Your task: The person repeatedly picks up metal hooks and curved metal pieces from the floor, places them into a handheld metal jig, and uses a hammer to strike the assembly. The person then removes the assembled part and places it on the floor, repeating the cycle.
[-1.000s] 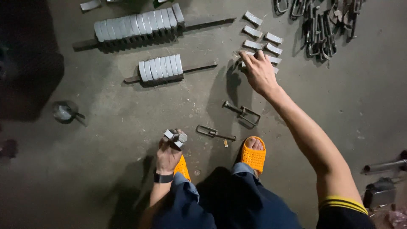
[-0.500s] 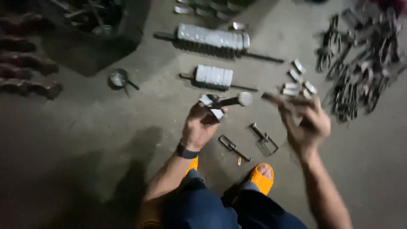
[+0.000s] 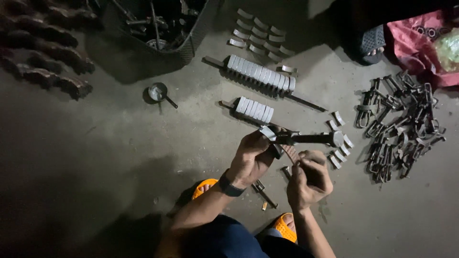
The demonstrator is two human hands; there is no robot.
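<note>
My left hand (image 3: 251, 157) grips the near end of a dark metal rod (image 3: 311, 138) that points right and ends in a round silver head. A small silver plate sits on the rod by my fingers. My right hand (image 3: 310, 179) is closed just below the rod, fingers curled around a small curved metal piece that is mostly hidden. Both hands hover above the concrete floor, over my orange sandals (image 3: 204, 187).
Two rods threaded with silver plates (image 3: 260, 74) lie ahead, with loose curved plates (image 3: 260, 29) beyond and a few more (image 3: 340, 155) at right. A heap of dark metal clamps (image 3: 401, 129) lies far right. A black basket (image 3: 158, 24) and a small pan (image 3: 158, 91) are at upper left.
My right hand came back from the loose plates on the floor to the rod. My left hand lifted the rod off the floor. The view swung left and up.
</note>
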